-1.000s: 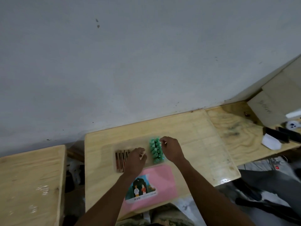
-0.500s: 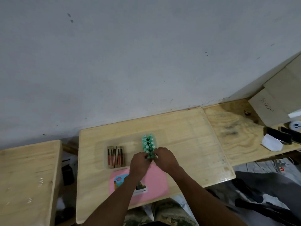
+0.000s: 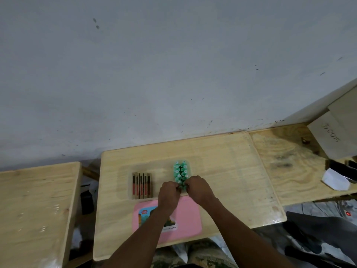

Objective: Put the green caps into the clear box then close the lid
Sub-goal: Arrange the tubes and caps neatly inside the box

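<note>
Pinching nearest green caps [image 3: 180, 172]: left hand [image 3: 169, 192], right hand [image 3: 199, 187].

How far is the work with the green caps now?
Done: two rows of green caps stand in the clear box. In hand: left hand and right hand pinch the nearest caps. Remaining: the pink lid lies open, not yet closed.

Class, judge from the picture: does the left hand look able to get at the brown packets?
Probably yes: the left hand, fingers curled at the green caps, lies just right of the brown packets, with nothing standing between them.
</note>
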